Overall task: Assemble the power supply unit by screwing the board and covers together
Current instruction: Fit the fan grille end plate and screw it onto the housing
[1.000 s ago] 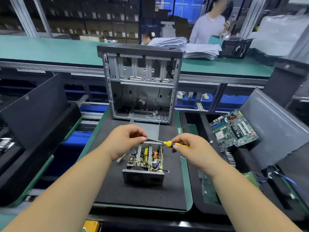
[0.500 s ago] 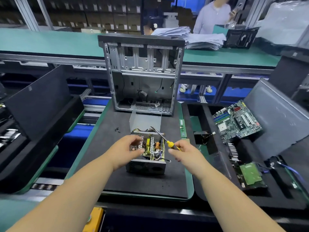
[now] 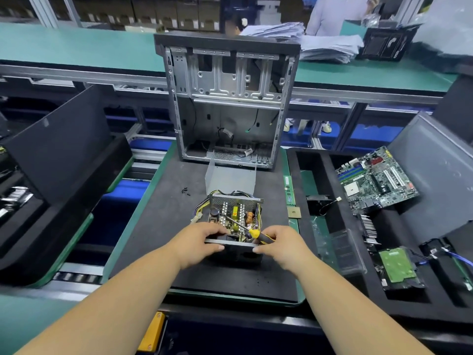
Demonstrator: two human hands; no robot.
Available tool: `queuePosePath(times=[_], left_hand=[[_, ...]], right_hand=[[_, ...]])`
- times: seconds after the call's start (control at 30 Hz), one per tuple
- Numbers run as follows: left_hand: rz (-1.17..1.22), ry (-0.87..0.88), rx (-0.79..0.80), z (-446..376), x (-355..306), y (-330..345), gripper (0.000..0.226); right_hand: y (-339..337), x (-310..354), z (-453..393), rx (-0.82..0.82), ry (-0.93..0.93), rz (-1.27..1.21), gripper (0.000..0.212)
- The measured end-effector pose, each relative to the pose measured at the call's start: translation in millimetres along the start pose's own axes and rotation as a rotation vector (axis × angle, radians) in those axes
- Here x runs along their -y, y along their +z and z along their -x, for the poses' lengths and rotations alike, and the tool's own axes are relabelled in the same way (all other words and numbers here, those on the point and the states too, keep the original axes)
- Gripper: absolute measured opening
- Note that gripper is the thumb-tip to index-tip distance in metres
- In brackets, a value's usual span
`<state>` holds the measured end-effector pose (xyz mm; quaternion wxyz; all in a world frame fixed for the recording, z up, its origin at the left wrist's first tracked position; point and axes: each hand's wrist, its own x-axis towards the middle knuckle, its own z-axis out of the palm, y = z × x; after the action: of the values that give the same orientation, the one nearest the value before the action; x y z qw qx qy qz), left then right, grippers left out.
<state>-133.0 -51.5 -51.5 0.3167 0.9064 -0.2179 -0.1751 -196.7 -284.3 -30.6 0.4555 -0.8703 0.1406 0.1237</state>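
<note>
The power supply unit (image 3: 234, 221) is sitting open-topped at the centre of the frame, slightly below the middle, its near wall facing the camera. Inside it the board (image 3: 234, 216) is lying flat and showing a yellow transformer, a copper coil and pale heat-sink rows, with yellow and black wires trailing over the left and far edges. Just above it in the frame the grey metal cover (image 3: 230, 179) is standing as an open U. A few small black screws (image 3: 186, 191) are lying loose to the cover's left. The yellow-handled screwdriver (image 3: 252, 230) is slanting across the unit's lower right corner, its shaft pointing up-left over the board.

green conveyor bench (image 3: 76, 51) | paper stack (image 3: 330, 44) | shelved boxes (image 3: 153, 14) behind
</note>
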Motion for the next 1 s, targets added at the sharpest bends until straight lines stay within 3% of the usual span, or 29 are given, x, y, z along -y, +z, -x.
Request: queuePosePath(times=[0.1,0.27,0.4,0.5,0.77,1.0], left_hand=[[0.050,0.000,0.016,-2.9,-6.6,-11.7,0.037],[0.343,-0.031,0.070,-11.2,-29.7,-44.6,0.019],[0.499,-0.105,0.196,-21.8,-42.3,-58.8,0.017],[0.420,-0.119,0.238,-31.3,-48.8,-66.6,0.023],[-0.059,-0.059,0.286,-45.3,-66.4,-78.5,0.021],[-0.047,0.016,0.259,-45.6,-67.9,-70.6,0.027]], right_hand=[[-8.6,8.6,2.7,-0.026,-0.017,-0.040,0.007],[-31.0,32.2,-2.5,-0.058,-0.062,-0.218,0.014],[-36.9,43.6,-11.2,-0.092,-0.039,-0.249,0.016],[-35.5,46.6,-17.4,-0.125,-0.012,-0.262,0.014],[-36.6,49.9,-26.3,-0.126,0.020,-0.255,0.013],[-35.5,49.9,-26.8,-0.143,0.017,-0.281,0.013]])
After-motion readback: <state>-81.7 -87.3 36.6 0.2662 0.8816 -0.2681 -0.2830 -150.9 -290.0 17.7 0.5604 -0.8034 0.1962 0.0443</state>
